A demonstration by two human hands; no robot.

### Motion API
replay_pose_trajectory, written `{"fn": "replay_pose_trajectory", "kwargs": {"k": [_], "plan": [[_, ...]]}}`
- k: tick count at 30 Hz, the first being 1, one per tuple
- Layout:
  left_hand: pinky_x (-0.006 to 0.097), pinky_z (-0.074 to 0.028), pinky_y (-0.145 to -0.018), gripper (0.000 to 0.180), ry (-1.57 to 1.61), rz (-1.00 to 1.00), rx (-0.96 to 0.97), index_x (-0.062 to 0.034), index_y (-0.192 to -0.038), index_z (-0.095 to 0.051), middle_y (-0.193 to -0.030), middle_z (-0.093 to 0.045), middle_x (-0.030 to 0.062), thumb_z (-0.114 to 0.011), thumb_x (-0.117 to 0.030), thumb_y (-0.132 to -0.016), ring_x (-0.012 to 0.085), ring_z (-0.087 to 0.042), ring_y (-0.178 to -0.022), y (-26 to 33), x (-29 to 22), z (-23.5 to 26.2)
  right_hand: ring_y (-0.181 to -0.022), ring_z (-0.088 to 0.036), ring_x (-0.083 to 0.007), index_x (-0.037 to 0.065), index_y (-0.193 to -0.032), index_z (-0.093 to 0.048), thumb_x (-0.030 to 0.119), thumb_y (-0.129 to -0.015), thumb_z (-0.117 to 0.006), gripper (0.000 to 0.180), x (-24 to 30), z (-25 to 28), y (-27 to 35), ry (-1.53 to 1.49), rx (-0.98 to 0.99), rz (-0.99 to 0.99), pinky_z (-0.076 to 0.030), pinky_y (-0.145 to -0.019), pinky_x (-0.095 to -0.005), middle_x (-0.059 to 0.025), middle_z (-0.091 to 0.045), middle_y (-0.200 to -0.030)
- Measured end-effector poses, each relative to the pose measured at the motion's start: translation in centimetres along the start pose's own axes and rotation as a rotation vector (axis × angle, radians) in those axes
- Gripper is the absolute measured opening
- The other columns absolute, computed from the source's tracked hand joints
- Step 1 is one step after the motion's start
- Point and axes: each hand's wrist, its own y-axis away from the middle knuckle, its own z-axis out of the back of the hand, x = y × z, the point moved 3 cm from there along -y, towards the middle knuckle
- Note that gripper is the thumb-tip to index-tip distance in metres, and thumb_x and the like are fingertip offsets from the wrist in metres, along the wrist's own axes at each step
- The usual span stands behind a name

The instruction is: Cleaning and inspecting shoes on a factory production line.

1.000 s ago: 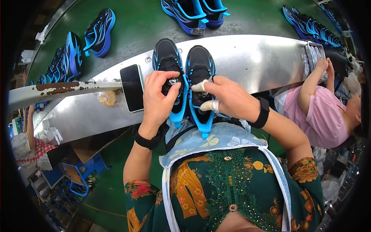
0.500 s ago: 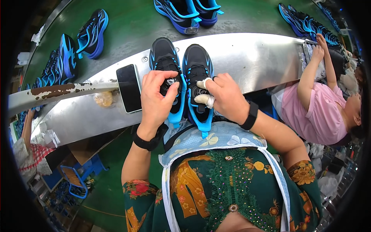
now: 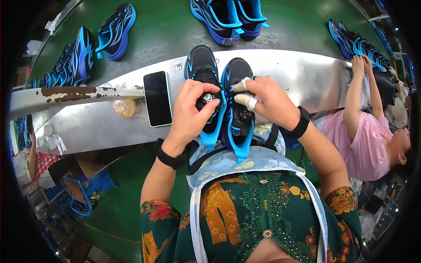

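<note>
A green surface [image 3: 289, 26] carried other black-and-blue shoes [image 3: 115, 37] beyond a curved silver worktop [image 3: 302, 79]. At the worktop's near edge, before the wearer's pale-blue apron [image 3: 226, 164], sat the left shoe [image 3: 201, 61] and the right shoe [image 3: 238, 68], side by side, toes pointing away, heels toward the body, presumably to keep both tongues within easy reach. The left hand [image 3: 190, 107] arched over the left shoe, thumb and forefinger parted by just the breadth of its round dial [image 3: 208, 98], gripping it from either side. The right hand [image 3: 276, 101] leaned over the right shoe, its fingers slightly apart at the laces; whether they had hold of anything could not be told. A dark-screened phone [image 3: 158, 98] lay to the left, apparently set aside. Pale covers [image 3: 240, 85] sheathed two right fingers, perhaps as protection.
</note>
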Motion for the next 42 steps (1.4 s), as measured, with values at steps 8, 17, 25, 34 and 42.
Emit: {"fn": "replay_pose_trajectory", "kwargs": {"k": [8, 17, 25, 34, 42], "plan": [[0.032, -0.043, -0.096, 0.043, -0.06, 0.019, -0.019, -0.0029, -0.122, -0.062, -0.107, -0.059, 0.006, -0.067, -0.004, -0.079, 0.019, -0.056, -0.109, -1.0, -0.6, 0.8, -0.089, -0.057, -0.0365, 0.009, -0.123, -0.063, 0.018, -0.086, -0.069, 0.039, -2.7, -3.6, -8.2, 0.011, 0.022, 0.059, -0.047, -0.078, -0.0433, -0.0184, -0.06, -0.092], [0.031, -0.044, -0.096, 0.041, 0.122, 0.041, -0.038, -0.0006, -0.12, -0.064, -0.11, -0.062, 0.0081, -0.07, -0.002, -0.079, 0.0169, -0.059, -0.105, -1.1, -1.3, 0.9, -0.083, -0.055, -0.0354, 0.012, -0.123, -0.064, 0.018, -0.089, -0.066, 0.034, -3.5, -4.7, -8.7, 0.001, 0.088, 0.031, -0.046, -0.074, -0.0417, -0.0181, -0.055, -0.087], [0.034, -0.044, -0.097, 0.046, 0.297, 0.04, 0.406, -0.0019, -0.122, -0.063, -0.118, -0.061, 0.0105, -0.071, -0.004, -0.077, 0.0207, -0.058, -0.109, -3.0, -0.7, 2.4, -0.095, -0.056, -0.0384, 0.011, -0.12, -0.062, 0.02, -0.09, -0.064, 0.032, -3.6, -4.4, -9.1, -0.013, 0.164, -0.061, -0.047, -0.083, -0.0463, -0.0206, -0.058, -0.099], [0.033, -0.043, -0.098, 0.038, 0.374, -0.006, 0.423, -0.0027, -0.12, -0.064, -0.113, -0.063, 0.0102, -0.068, -0.005, -0.082, 0.0233, -0.057, -0.112, -2.5, 1.1, 2.3, -0.098, -0.056, -0.0388, 0.014, -0.121, -0.062, 0.022, -0.091, -0.064, 0.031, -3.4, -4.2, -9.3, -0.054, 0.16, -0.055, -0.047, -0.085, -0.0466, -0.0203, -0.058, -0.098], [0.033, -0.047, -0.091, 0.04, 0.145, -0.002, 0.142, -0.0026, -0.117, -0.065, -0.102, -0.064, 0.009, -0.072, -0.006, -0.078, 0.0216, -0.061, -0.098, -1.7, -0.1, 1.0, -0.099, -0.056, -0.0391, 0.016, -0.121, -0.061, 0.024, -0.092, -0.064, 0.031, -4.0, -4.9, -9.3, -0.079, 0.141, -0.069, -0.046, -0.087, -0.0468, -0.0203, -0.058, -0.099]]}}
